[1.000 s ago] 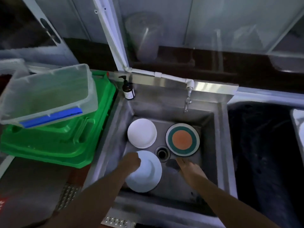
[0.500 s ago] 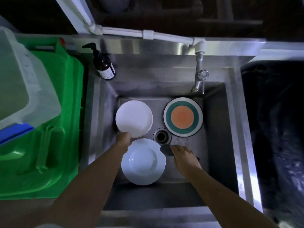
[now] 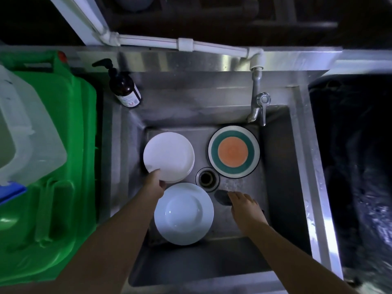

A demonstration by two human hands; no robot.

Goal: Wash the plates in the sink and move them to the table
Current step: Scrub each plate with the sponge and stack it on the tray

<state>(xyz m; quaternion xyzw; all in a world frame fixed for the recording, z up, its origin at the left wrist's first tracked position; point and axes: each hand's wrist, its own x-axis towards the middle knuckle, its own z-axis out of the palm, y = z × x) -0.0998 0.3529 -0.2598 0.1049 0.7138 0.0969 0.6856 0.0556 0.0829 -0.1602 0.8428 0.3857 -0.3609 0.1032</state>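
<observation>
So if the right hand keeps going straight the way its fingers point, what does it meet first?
The right hand points up-left across the sink floor; its fingertips already reach the dark pad. Beyond that comes the drain, though depth is hard to judge.

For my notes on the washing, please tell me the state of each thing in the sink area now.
White plate: in sink, near edge gripped by left hand.
Pale blue plate: flat in sink, untouched.
Striped plate: flat in sink, untouched.
Dark sponge: on sink floor, under right hand fingers.
Tap: no stream visible.
Soap bottle: standing on the sink's corner.
</observation>
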